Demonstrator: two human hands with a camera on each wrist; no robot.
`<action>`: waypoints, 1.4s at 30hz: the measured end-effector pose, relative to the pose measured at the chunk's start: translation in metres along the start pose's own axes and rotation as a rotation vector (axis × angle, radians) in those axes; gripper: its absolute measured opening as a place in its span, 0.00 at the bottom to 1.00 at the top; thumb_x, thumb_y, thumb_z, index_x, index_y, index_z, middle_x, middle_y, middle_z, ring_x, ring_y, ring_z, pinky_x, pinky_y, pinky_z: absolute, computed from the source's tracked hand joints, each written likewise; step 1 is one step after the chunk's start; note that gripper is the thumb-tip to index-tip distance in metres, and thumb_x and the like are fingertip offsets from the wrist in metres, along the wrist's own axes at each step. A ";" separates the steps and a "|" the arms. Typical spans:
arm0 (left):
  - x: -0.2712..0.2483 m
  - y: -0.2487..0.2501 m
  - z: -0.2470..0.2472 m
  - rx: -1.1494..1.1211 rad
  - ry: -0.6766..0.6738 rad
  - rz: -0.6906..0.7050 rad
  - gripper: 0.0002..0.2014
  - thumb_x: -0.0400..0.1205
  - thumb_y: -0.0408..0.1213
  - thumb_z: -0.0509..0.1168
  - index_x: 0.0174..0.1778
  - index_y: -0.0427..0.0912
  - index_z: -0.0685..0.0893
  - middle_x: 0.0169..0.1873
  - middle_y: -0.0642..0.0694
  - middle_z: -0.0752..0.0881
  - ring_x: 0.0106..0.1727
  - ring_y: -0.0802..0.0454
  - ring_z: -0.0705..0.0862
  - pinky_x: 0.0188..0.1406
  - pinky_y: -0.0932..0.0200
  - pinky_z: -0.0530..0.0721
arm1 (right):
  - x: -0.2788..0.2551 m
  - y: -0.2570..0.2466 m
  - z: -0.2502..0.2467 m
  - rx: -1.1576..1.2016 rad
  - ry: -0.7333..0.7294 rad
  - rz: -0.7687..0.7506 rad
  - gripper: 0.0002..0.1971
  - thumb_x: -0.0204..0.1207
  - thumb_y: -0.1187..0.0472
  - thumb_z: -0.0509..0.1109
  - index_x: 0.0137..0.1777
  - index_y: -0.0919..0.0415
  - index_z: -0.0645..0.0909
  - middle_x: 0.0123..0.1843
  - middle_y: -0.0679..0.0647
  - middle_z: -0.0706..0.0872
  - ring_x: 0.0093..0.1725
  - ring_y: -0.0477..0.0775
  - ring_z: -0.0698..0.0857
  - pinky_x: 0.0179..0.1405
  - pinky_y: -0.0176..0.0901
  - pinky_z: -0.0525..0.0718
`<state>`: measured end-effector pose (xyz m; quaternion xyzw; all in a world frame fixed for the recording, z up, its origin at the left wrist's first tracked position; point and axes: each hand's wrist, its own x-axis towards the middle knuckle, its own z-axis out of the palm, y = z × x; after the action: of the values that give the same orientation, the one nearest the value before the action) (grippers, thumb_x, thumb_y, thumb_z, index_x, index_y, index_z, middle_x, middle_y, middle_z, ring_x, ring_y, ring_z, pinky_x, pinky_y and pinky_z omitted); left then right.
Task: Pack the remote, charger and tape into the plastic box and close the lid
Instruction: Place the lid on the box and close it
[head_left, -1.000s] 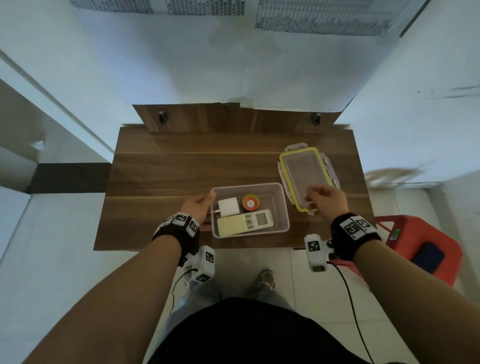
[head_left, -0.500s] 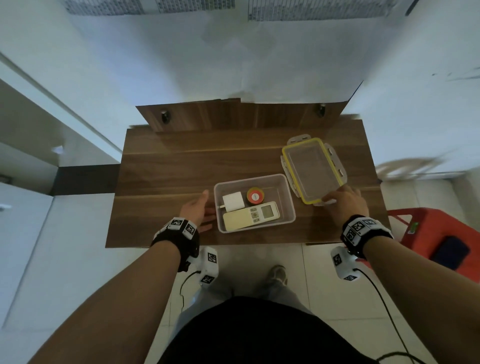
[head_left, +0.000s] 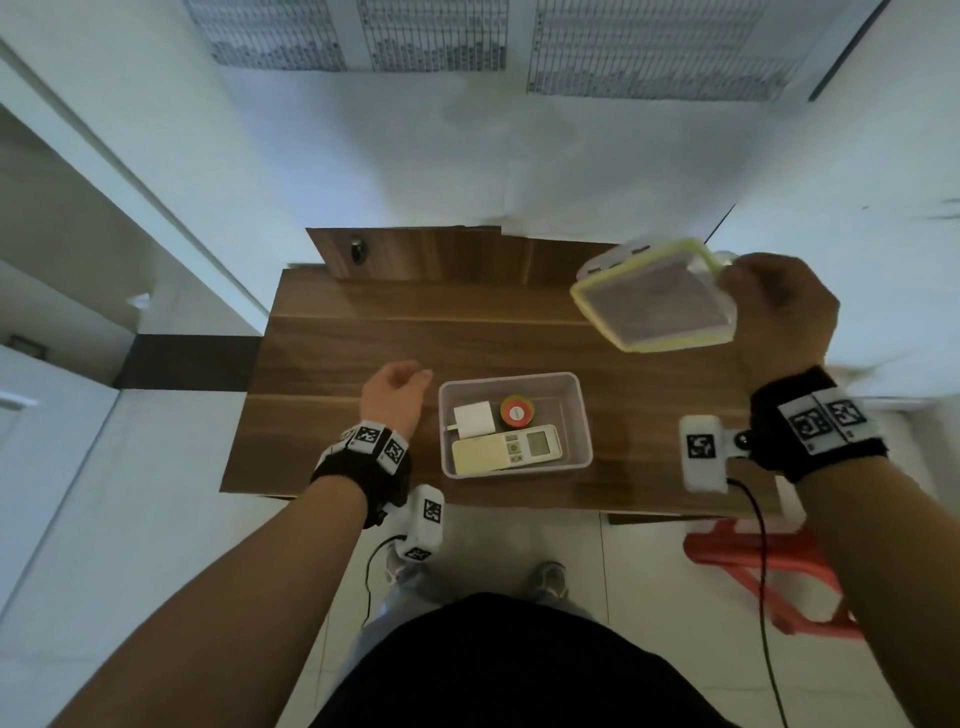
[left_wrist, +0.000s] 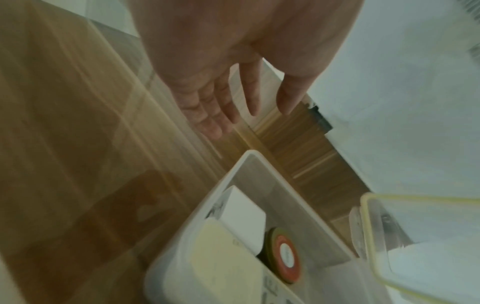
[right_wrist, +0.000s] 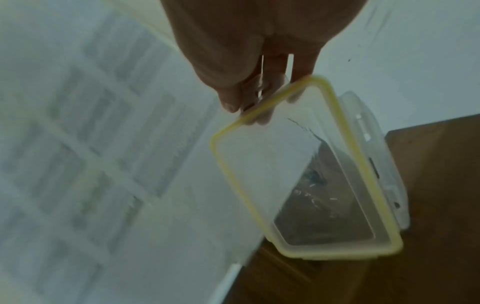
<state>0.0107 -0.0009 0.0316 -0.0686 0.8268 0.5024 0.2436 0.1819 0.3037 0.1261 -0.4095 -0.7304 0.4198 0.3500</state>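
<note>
The clear plastic box (head_left: 579, 415) stands open on the wooden table (head_left: 363, 343). Inside lie a cream remote (head_left: 506, 449), a white charger (head_left: 474, 421) and a red-centred tape roll (head_left: 517, 411); the left wrist view shows the same box (left_wrist: 262, 170) and tape roll (left_wrist: 285, 257). My right hand (head_left: 774, 306) pinches one end of the yellow-rimmed clear lid (head_left: 654, 301) and holds it tilted in the air, above the table's far right. The right wrist view shows thumb and fingers clamping the lid (right_wrist: 298, 174) by its rim. My left hand (head_left: 397, 389) hovers with relaxed fingers just left of the box, holding nothing.
A red plastic stool (head_left: 769, 577) stands on the tiled floor under the table's right front corner. A white wall with printed sheets (head_left: 467, 36) rises behind the table. A raised wooden back panel (head_left: 441, 254) runs along the table's far edge.
My right hand has gripped the lid and lifted it off the table, up and back to the right. My left hand has come away from the box's left side.
</note>
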 end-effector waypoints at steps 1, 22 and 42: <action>-0.002 0.005 -0.003 0.016 0.028 0.061 0.14 0.79 0.40 0.69 0.61 0.45 0.84 0.58 0.48 0.86 0.56 0.52 0.82 0.59 0.56 0.78 | 0.001 -0.009 -0.004 0.134 0.043 0.026 0.06 0.72 0.58 0.74 0.48 0.54 0.88 0.40 0.51 0.92 0.44 0.53 0.91 0.47 0.46 0.88; -0.016 -0.032 -0.009 -0.026 -0.147 -0.024 0.16 0.75 0.38 0.74 0.59 0.41 0.86 0.45 0.48 0.90 0.46 0.49 0.88 0.52 0.43 0.88 | -0.109 0.063 0.066 0.160 -0.383 0.784 0.12 0.75 0.63 0.75 0.58 0.63 0.87 0.42 0.59 0.88 0.39 0.58 0.86 0.38 0.49 0.89; -0.030 -0.043 0.005 0.198 -0.077 0.063 0.24 0.76 0.39 0.73 0.70 0.44 0.80 0.63 0.42 0.86 0.61 0.44 0.84 0.57 0.58 0.78 | -0.113 0.082 0.089 -0.216 -0.499 0.466 0.17 0.80 0.55 0.67 0.67 0.55 0.84 0.56 0.55 0.91 0.55 0.57 0.89 0.59 0.52 0.87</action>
<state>0.0537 -0.0216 0.0093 0.0009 0.8641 0.4280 0.2649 0.1782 0.1997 -0.0024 -0.4847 -0.7206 0.4956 0.0105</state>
